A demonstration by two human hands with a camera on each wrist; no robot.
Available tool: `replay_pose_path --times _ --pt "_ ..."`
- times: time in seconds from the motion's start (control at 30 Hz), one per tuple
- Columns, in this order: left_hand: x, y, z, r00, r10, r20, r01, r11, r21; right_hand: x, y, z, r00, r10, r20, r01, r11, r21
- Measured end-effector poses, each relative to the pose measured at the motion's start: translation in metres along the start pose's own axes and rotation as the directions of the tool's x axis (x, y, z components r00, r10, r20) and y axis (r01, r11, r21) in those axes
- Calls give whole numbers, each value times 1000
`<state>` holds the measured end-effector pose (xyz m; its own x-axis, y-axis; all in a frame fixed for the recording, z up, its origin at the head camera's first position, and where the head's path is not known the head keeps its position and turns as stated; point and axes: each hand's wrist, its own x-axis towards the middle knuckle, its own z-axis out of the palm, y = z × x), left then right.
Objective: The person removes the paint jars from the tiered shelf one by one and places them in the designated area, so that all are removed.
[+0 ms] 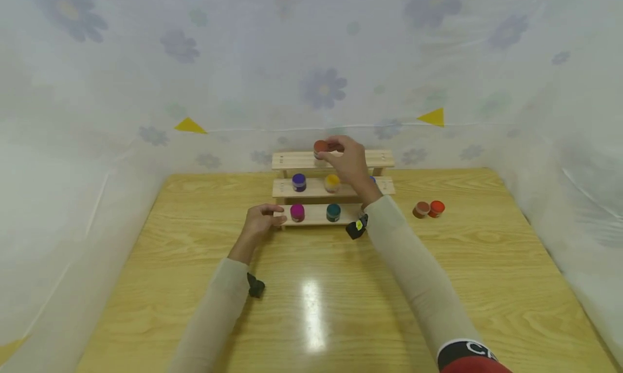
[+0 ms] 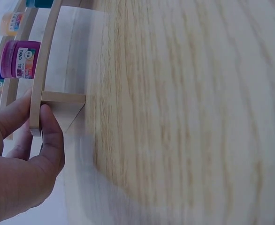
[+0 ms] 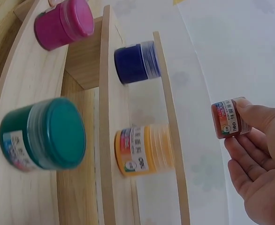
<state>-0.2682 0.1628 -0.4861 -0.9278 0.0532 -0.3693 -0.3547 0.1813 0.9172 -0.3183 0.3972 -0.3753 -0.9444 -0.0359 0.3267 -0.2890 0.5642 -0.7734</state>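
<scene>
My right hand (image 1: 348,159) pinches a small brown paint jar (image 3: 226,119) between thumb and fingers, at the top tier of a three-tier wooden rack (image 1: 298,160). In the right wrist view the jar's label faces the camera. At the rack's lower left, my left hand (image 1: 258,221) grips the end of the bottom board (image 2: 36,112), thumb on one face and fingers on the other. A magenta jar (image 1: 297,213) and a teal jar (image 1: 333,213) stand on that board. The middle tier carries a dark blue jar (image 1: 299,182), a yellow jar (image 1: 332,182) and another blue jar (image 1: 372,179), mostly hidden by my right wrist.
Right of the rack, a reddish-brown jar (image 1: 421,210) and a red jar (image 1: 437,208) stand side by side on the wooden table (image 1: 311,286). Behind the rack hangs a pale flowered sheet (image 1: 243,75) with yellow triangles on it; similar sheeting flanks both sides.
</scene>
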Motion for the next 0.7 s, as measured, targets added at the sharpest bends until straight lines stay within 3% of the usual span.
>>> replay_pose_path --times 0.37,0.7 --pt "-1 1 -2 1000 4 -4 -4 1000 3 -6 11 -19 999 -10 -42 8 999 -42" --pt "0 1 1 1000 16 4 -16 1000 -10 -12 24 -43 997 56 -43 -59 995 -77"
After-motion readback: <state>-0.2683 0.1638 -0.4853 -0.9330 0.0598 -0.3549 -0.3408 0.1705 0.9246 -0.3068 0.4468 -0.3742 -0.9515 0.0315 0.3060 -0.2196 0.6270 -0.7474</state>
